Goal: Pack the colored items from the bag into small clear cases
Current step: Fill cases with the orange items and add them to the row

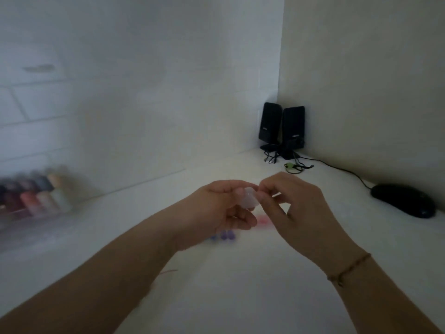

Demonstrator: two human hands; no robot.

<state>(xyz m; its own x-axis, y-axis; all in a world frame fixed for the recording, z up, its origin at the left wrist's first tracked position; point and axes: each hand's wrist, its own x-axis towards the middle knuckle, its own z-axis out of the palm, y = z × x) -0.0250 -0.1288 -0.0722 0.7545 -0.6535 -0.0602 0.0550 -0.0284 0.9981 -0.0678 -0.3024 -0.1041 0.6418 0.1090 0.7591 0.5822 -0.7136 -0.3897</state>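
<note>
A small clear case (251,198) is held above the white desk between both hands. My left hand (224,207) grips it from the left with curled fingers, and my right hand (293,208) pinches its right edge. Below the hands, purple and blue items (224,235) lie on the desk. Pink items (263,221) lie just right of them, partly hidden by my hands. The frame is blurred, so what is inside the case cannot be told.
A clear tray of coloured bottles (36,196) stands at the far left. Two black speakers (281,128) with cables fill the back corner. A black mouse (404,200) lies at the right. A thin pink string (168,271) lies near my left forearm.
</note>
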